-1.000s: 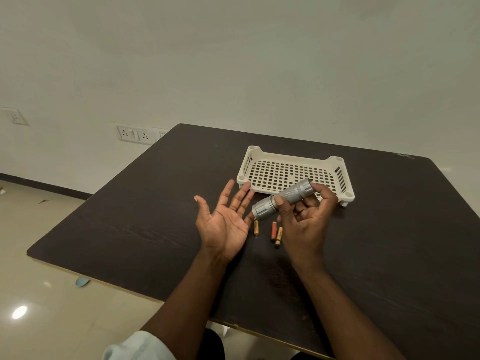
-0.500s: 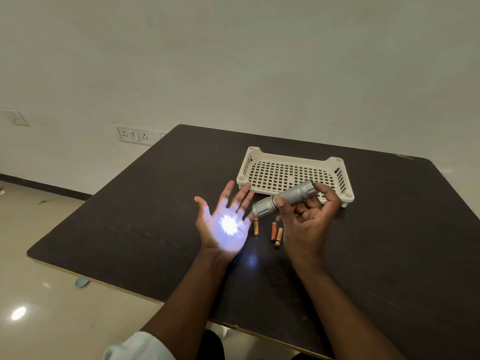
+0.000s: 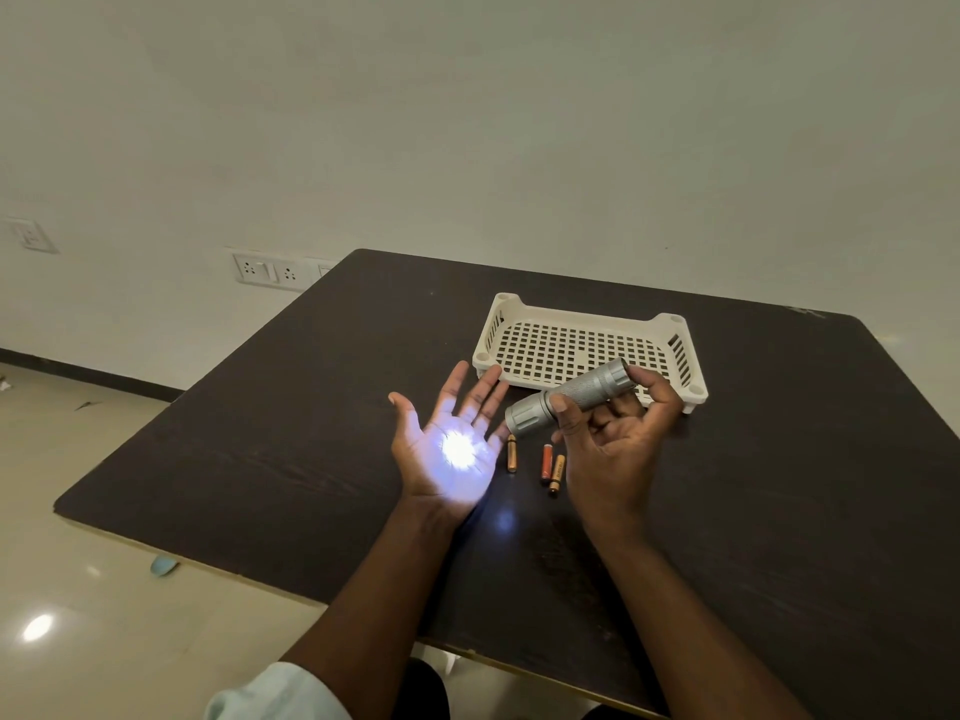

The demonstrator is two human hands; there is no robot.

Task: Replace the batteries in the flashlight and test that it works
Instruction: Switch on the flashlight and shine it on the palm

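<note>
Head view of a dark table (image 3: 779, 511) set against a pale wall. The right hand (image 3: 615, 449) grips a silver flashlight (image 3: 569, 397), thumb on the near side of the knurled barrel and fingers curled round its tail end; the flashlight is held above the table, tilted, its head aimed down and to the left. The left hand (image 3: 447, 449) is held palm up with fingers straight and spread, holding nothing, just beside the flashlight head. A bright white spot of light falls on the left palm, and a fainter bluish reflection shows on the table just below the wrist. Three batteries (image 3: 545, 462) lie on the table between the two hands: one alone next to the left palm, two close together beside the right hand. A cream perforated tray (image 3: 524, 304) rests on the table beyond the hands, its near edge partly hidden by the flashlight and the right fingers. A wall socket (image 3: 267, 271) sits on the wall left of the table, and a pale sleeve (image 3: 275, 693) shows at the lower edge.
</note>
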